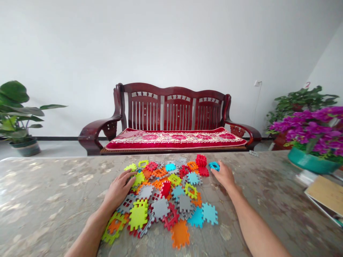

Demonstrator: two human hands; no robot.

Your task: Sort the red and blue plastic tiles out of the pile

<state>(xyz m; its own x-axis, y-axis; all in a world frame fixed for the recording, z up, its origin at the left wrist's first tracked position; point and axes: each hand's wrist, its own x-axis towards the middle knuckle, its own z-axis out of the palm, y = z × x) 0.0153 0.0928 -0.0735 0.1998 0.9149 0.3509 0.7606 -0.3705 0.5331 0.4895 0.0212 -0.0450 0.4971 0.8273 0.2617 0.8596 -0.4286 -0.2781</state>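
Note:
Interlocking square plastic tiles with notched edges lie in a loose pile on the table, in red, orange, yellow-green, grey and blue. My left hand rests at the pile's left side, fingers stretched out, its fingertips at a yellow-green tile. On the right, my right hand has its thumb and fingers around a blue frame-like tile; whether it is one tile or several stacked, I cannot tell. Just left of it is a stack of red tiles. An orange tile lies nearest to me.
The table has a patterned cover. At its right stand a teal pot of purple flowers and a cardboard-coloured box or book. A small grey piece lies at the far edge. Beyond is a wooden bench.

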